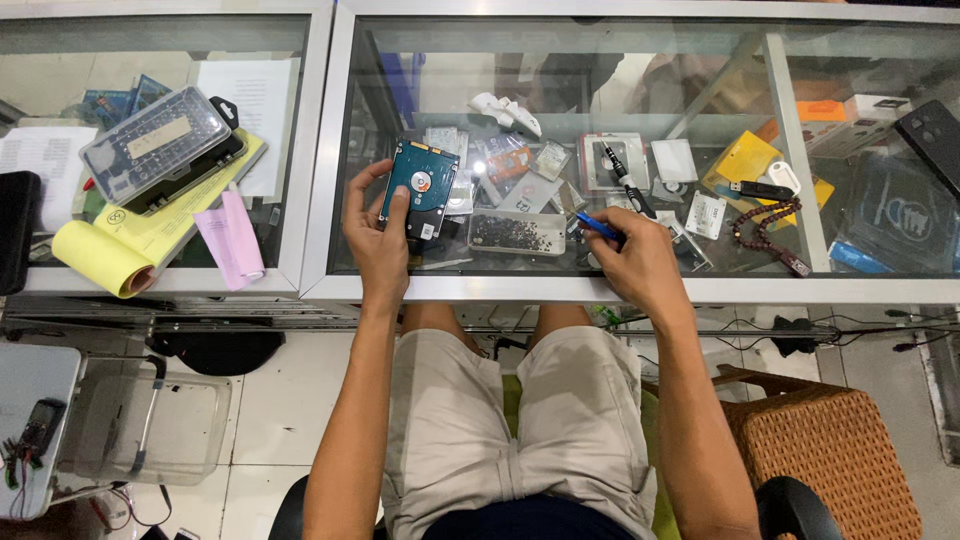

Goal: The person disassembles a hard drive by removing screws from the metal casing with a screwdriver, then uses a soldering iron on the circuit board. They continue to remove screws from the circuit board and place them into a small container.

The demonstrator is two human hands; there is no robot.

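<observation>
Head view, left hand: the left hand (378, 235) grasps a hard drive (419, 190) by its lower left edge, thumb laid across the lower part of its face, fingers curled behind the left side.
Head view, hard drive: it lies circuit-board side up, teal with a round silver centre, on the glass counter (560, 288), slightly tilted, just left of a small clear tray (516, 232).
Head view, right hand: the right hand (640, 262) is clenched around a blue-handled screwdriver (601, 227); the blue end sticks out from the fingers toward the left, and its tip is too small to make out.
Head view, gap between hands: the clear tray of small dark bits sits between the two hands, near the front edge of the counter.
Head view, counter top right: a black-handled tool (627, 183), a black USB stick (762, 190) and a string of dark beads (766, 232) lie to the right of the right hand.
Head view, inside the case: small cards, packets and a yellow box show under the glass.
Head view, counter top left: a clear plastic parts case (155, 145) rests on yellow paper (140, 240), with a pink slip (234, 238) beside it.
Head view, below: the person sits in light shorts (520, 430); a wicker stool (830, 455) stands at the right.
</observation>
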